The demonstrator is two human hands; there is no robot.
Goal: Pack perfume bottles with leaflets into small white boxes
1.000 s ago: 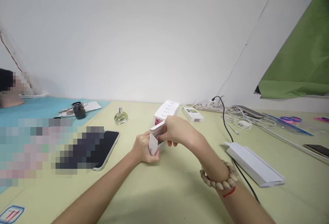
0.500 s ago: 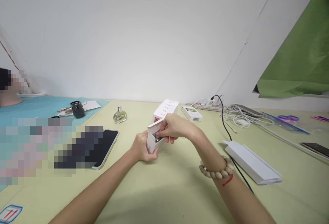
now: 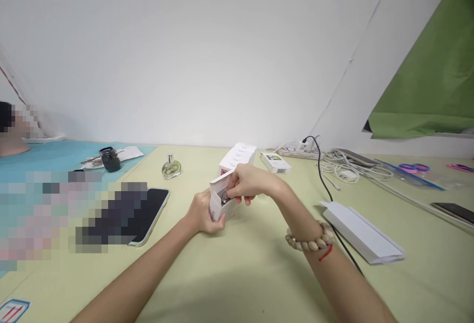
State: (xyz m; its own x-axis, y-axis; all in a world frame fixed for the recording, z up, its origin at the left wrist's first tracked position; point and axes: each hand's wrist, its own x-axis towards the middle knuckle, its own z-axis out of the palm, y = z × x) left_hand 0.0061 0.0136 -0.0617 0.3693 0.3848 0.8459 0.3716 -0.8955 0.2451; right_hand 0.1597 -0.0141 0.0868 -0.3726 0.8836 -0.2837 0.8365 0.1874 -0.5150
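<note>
My left hand point(image 3: 202, 214) is wrapped round a small white cardboard box point(image 3: 217, 210), with the thumb along its near side. The box is tilted and its top flap stands up. The bent fingers of my right hand point(image 3: 250, 182) reach into the box mouth and pinch at a small silvery thing point(image 3: 224, 199) there; its lower part is hidden inside. Just behind my hands, a row of several white boxes point(image 3: 240, 154) lies on the table. To the left stands a glass perfume bottle point(image 3: 171, 169) with a silver neck and greenish contents.
A large phone point(image 3: 153, 214) lies left, near a dark jar point(image 3: 110, 159) on blue cloth. At right are a folded white card point(image 3: 365, 234), a black cable point(image 3: 321, 165), tangled white cables point(image 3: 342, 172) and scissors point(image 3: 414, 168). A small white box point(image 3: 276, 162) lies behind.
The whole view has shifted slightly. My right fingers stay at the box mouth, and my left hand keeps its hold on the box.
</note>
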